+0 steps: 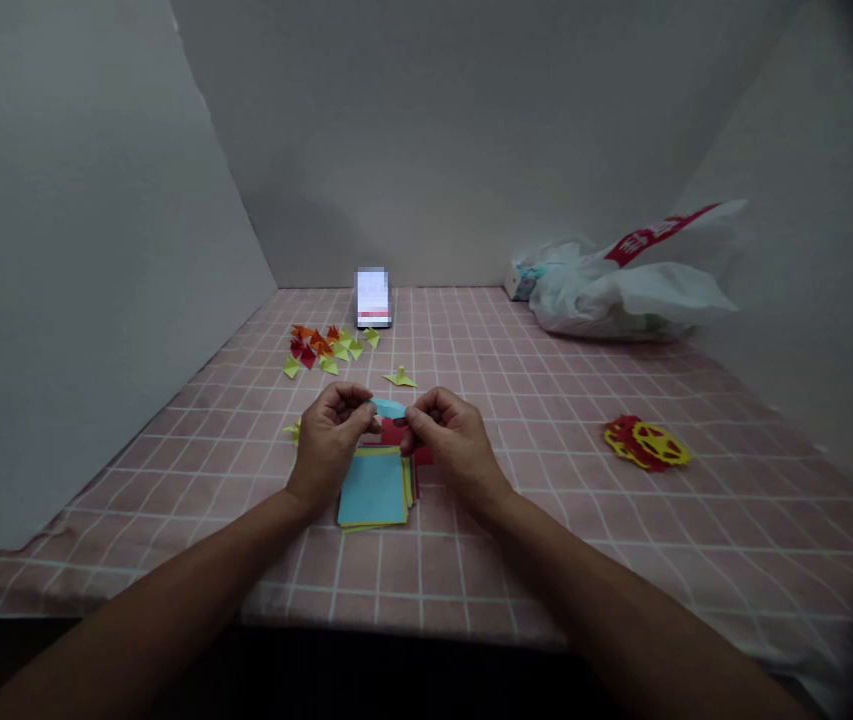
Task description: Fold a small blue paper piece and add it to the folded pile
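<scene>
Between my two hands is a small piece of folded light-blue paper (389,408), pinched at both ends above the table. My left hand (334,437) grips its left end with thumb and fingers. At the other end, my right hand (454,440) holds it in the same kind of pinch. Just below lies a stack of square coloured paper (372,490), with a blue sheet on top and yellow edges under it. Red paper (394,432) shows behind the stack, partly hidden by my hands. A yellow folded paper crane (400,377) sits just beyond my fingers.
Several red, orange and yellow folded paper pieces (321,346) lie at the back left, near an upright phone (373,298). Another yellow piece (293,431) is partly behind my left hand. Red and yellow cut-outs (647,444) lie right; a white plastic bag (628,295) stands behind.
</scene>
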`<move>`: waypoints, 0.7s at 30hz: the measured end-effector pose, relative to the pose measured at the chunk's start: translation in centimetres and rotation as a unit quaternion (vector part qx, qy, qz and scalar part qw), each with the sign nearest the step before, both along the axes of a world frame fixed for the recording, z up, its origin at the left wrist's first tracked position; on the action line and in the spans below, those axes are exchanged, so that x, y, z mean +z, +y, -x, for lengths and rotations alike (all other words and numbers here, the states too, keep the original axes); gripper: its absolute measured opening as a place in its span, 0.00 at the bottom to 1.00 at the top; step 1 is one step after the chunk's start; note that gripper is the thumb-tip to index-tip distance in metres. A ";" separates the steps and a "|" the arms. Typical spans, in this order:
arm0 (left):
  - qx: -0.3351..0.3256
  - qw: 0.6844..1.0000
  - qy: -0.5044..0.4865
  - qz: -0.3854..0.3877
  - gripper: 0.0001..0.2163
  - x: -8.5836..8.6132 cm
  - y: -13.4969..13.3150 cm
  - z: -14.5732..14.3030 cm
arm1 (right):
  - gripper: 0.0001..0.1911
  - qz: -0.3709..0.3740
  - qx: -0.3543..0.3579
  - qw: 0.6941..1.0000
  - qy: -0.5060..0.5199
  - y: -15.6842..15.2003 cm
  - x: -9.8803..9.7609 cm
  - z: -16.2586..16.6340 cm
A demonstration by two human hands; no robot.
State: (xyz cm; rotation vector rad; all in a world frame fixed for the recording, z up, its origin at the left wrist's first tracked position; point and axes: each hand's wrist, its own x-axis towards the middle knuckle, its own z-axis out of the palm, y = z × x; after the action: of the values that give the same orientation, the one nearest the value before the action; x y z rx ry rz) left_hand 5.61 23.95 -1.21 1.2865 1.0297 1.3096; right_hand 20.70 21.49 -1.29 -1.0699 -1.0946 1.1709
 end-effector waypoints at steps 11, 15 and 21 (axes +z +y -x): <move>0.000 0.999 0.025 -0.040 0.09 -0.5 0.7 0.3 | 0.09 -0.013 0.025 1.000 -0.012 -0.4 0.2 0.5; 0.021 0.996 0.018 -0.089 0.08 -0.2 0.5 0.2 | 0.08 0.043 0.045 0.997 0.040 -0.4 0.1 0.5; 0.045 0.987 0.021 -0.153 0.05 -0.2 0.6 0.2 | 0.10 0.070 0.103 0.985 0.116 -0.5 -0.3 0.5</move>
State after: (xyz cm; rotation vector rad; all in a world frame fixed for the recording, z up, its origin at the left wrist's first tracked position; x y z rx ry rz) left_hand 5.37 24.52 -1.40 1.5161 0.9510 1.5610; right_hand 20.19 21.00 -1.59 -0.9143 -0.9655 1.5163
